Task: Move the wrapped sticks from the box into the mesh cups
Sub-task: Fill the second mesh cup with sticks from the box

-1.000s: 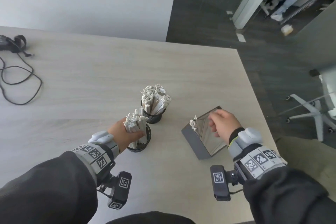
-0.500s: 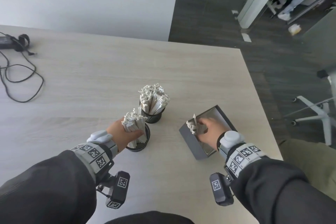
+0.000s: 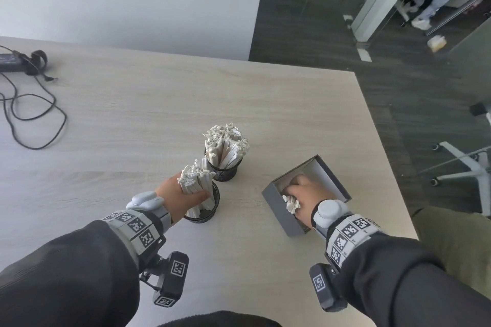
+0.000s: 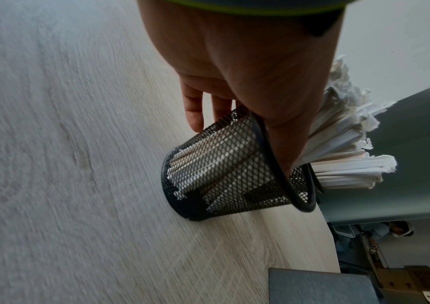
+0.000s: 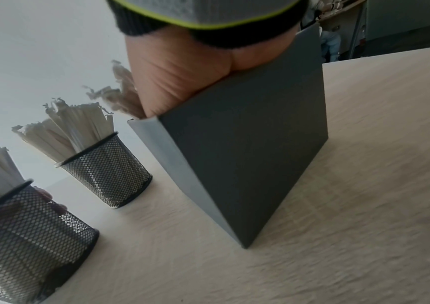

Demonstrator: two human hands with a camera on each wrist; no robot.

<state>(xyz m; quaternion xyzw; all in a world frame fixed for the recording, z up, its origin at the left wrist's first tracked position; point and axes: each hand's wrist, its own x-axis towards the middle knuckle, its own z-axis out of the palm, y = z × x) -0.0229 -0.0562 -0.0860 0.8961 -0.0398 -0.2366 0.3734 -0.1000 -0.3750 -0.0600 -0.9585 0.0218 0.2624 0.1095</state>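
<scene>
Right hand (image 3: 303,191) down in box (image 3: 279,204), fingers apparently gripping sticks (image 3: 291,203).
Left hand (image 3: 180,191) grips bundle (image 3: 196,180) in near cup (image 3: 204,216), 9 o'clock of box.

Table (image 3: 159,103): cups (image 3: 224,170), box (image 3: 281,210), cable (image 3: 34,114).

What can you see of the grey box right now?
The box is grey card outside, pale inside, open-topped, and seems tilted on the table, right of the two mesh cups. The right hand reaches inside, gripping a bunch of wrapped sticks whose torn paper ends poke over the near wall.
</scene>
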